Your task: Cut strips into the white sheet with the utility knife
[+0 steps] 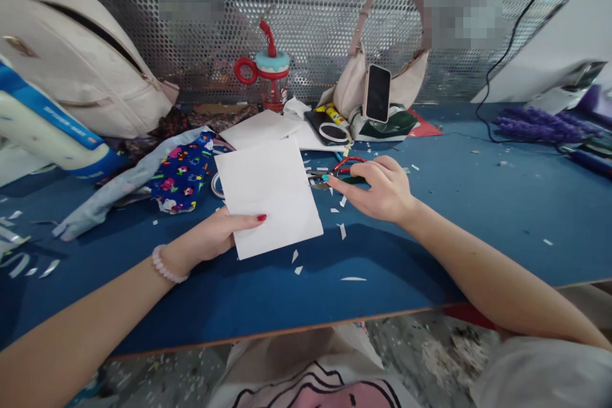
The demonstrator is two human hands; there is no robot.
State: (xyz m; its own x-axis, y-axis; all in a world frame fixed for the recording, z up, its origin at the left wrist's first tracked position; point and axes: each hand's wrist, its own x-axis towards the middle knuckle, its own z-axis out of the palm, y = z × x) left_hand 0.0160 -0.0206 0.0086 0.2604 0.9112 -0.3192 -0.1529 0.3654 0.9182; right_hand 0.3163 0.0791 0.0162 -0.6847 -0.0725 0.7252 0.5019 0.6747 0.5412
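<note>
While left grip point(217, 231) pinches paper point(280, 188) at left, right grip point(382, 188) touches scissors point(335, 171).

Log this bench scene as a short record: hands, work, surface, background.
Left hand: holds white sheet, thumb on its face
Right hand: holds red-handled scissors
Blades: at the sheet's right edge; contact unclear
Surface: blue table, white scraps scattered about
Behind, centre: lidded cup with red straw
Behind, right of cup: phone standing in front of handbag
Far left: backpack
Far right: purple bunch
</note>
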